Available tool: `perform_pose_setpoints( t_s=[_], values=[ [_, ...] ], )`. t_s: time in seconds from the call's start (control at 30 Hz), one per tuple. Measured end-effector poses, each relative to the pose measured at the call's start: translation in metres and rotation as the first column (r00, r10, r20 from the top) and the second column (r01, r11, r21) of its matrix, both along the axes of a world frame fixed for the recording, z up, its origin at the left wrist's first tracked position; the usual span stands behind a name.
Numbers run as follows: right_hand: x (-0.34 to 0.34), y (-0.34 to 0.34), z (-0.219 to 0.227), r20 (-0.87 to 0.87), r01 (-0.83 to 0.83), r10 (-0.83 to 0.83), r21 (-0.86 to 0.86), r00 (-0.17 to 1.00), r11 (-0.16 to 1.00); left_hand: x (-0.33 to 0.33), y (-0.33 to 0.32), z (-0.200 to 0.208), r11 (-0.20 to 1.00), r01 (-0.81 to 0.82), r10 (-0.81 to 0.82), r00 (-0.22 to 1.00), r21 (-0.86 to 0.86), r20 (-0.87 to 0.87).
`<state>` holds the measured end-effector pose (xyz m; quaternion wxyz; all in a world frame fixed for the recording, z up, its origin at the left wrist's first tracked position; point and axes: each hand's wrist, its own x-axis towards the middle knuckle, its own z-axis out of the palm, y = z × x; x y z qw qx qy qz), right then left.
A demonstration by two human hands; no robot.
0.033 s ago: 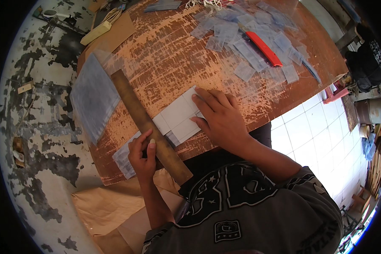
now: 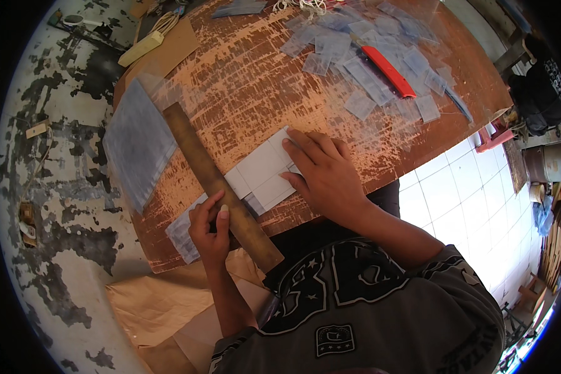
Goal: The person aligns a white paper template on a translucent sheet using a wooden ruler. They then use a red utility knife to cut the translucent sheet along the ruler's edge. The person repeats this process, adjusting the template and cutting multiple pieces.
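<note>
A long brownish flat bar [image 2: 196,149], like a straightedge, lies slantwise across the worn wooden table [image 2: 243,75], its near end past the table's edge. My left hand [image 2: 210,227] touches its left side with the index finger on it and the thumb raised. Against the bar's right side lies a white card with ruled lines [image 2: 258,171]. My right hand [image 2: 327,174] rests over the card's right end, fingers stretched and thumb apart, fingertips on it. A strip of clear plastic [image 2: 184,234] lies under the bar beside my left hand; a bit of plastic shows at the card's near edge.
A red-handled cutter [image 2: 386,71] lies on a heap of cut clear plastic pieces [image 2: 336,43] at the far right. At the left is a larger stack of plastic sheets [image 2: 140,143]. A power strip [image 2: 141,48] sits at the far left, and brown paper [image 2: 149,305] below the table.
</note>
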<state>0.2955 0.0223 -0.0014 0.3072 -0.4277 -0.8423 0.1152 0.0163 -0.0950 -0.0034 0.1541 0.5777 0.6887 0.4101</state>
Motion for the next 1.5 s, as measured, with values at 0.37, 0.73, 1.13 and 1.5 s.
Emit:
perform_pose_setpoints(
  t_s=[0.37,0.73,1.13,1.5],
  values=[
    [0.008,0.011,0.013,0.017,-0.081,0.083,-0.067,0.996,0.994,-0.001,-0.001,-0.002,0.999,0.007,-0.006,0.999,0.035,-0.047],
    [0.037,0.047,0.04,-0.016,-0.255,0.268,-0.371,0.963,0.893,0.003,0.003,0.0,0.999,0.021,-0.02,1.0,0.044,-0.024],
    [0.021,0.051,0.042,0.143,-0.296,0.299,-0.043,0.943,0.954,0.004,0.005,0.01,0.995,0.06,-0.051,0.992,0.082,-0.112],
    [-0.035,0.012,0.048,0.563,-0.283,0.169,0.121,0.809,0.951,0.004,0.005,0.015,0.995,0.067,-0.058,0.991,0.075,-0.117]
  ],
)
